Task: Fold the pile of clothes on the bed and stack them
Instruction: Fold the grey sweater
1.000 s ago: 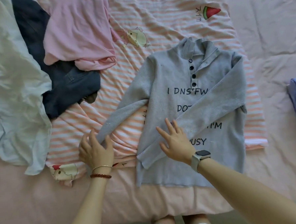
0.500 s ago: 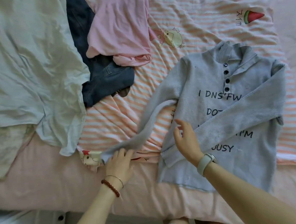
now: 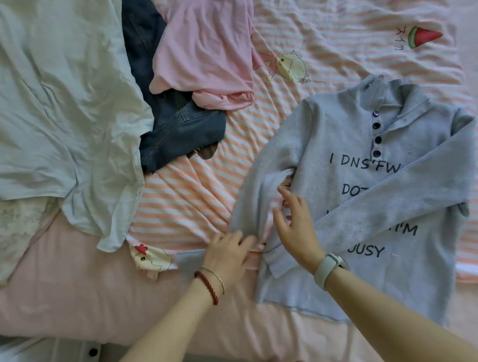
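While it lies face-up on the striped sheet [image 3: 194, 199], the grey sweater [image 3: 344, 203] is the item in hand: buttoned collar away from the person, hem toward them, dark lettering across the chest.

Sleeves: one sleeve [image 3: 393, 192] is folded diagonally across the front, its cuff ending just beside the right hand's wrist. The other sleeve [image 3: 250, 208] runs down from the shoulder to the left hand's fingers and is not yet laid over the body.

Left hand [image 3: 227, 253]: fingers bent over the lower end of the loose sleeve, pressing or gathering it against the bedding; whether they pinch it outright cannot be told. A red bead bracelet and thin bangle sit on the wrist.

Right hand [image 3: 295, 227]: fingers spread and relaxed, holding nothing, over the sweater's side edge between the loose sleeve and the folded cuff; contact with the knit cannot be told. A pale watch sits on the wrist.

Beyond the left fingertips, well apart: denim garment [image 3: 180, 131], crumpled, with a pink top [image 3: 206, 52] lying partly over it. Further out on that side, a large pale-green garment [image 3: 56, 101], spread and creased, overlapping the denim's edge.

Progress, as judged: early. One sleeve of one garment is folded; the second sleeve and the body folds remain. At least three garments look unfolded, and no finished stack is in view.
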The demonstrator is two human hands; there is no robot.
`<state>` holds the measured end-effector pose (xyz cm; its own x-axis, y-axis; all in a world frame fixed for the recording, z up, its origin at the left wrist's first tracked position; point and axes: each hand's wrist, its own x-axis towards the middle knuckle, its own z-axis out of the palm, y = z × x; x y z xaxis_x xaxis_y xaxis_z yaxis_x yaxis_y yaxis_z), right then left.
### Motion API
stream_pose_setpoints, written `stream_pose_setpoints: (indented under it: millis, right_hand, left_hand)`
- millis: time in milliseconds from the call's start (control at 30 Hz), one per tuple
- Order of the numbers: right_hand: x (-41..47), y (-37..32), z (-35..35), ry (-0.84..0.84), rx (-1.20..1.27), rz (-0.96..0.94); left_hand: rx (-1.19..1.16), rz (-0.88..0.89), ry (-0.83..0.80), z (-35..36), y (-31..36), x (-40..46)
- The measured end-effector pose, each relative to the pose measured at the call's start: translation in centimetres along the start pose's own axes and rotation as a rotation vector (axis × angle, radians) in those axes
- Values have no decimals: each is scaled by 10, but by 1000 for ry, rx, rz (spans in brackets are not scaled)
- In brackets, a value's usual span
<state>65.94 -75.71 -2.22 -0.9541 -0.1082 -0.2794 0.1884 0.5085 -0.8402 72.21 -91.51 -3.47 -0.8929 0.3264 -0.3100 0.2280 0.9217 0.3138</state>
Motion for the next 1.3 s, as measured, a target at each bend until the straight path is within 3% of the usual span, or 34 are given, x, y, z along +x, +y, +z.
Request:
stream_pose_setpoints:
  millis: [67, 167, 233, 333, 433, 500, 600, 767, 900, 967, 1033, 1133, 1167, 1233, 1300]
  right_hand:
    - [4, 4, -6, 6, -224, -133]
    - [5, 16, -10, -220, -715, -234]
    - [5, 24, -11, -366, -871, -194]
    - [-1, 25, -10, -321, -766, -134]
    - [-8, 21, -10, -99, -585, -156]
    - [-9, 22, -16, -73, -587, -137]
    - [-4, 29, -25, -194, -709, -40]
    - [11, 29, -25, -385, -864, 41]
    - [19, 28, -30, -470, -914, 112]
    - [24, 23, -30, -449, -848, 120]
    - [31, 13, -31, -322, -654, 79]
    - [39, -4, -30, -82, -101, 211]
    - [40, -11, -30, -41, 143, 328]
    - [38, -15, -32, -14, 524, 520]
    - [32, -10, -36, -7, 586, 569]
  left_hand:
    - [-103, 24, -144, 10, -5, -8]
    - [-472, -515, 71, 13, -27, -11]
    - [-624, -742, 60, 11, -33, -2]
    - [-676, -675, -155, 19, -18, 14]
    - [-756, -746, -128, 29, -4, 24]
    - [-831, -853, -88, 23, -10, 26]
    - [-686, -969, 94, -4, -36, 21]
    - [-398, -956, 511, -68, -88, 36]
    - [-167, -922, 558, -90, -105, 62]
    - [-153, -897, 543, -96, -111, 70]
    - [-209, -849, 518, -106, -110, 73]
    - [-253, -740, 525, -111, -75, 61]
    - [-308, -644, 468, -109, -54, 55]
    - [-499, -373, 146, -99, -10, 42]
    - [-615, -231, -102, -86, 9, 36]
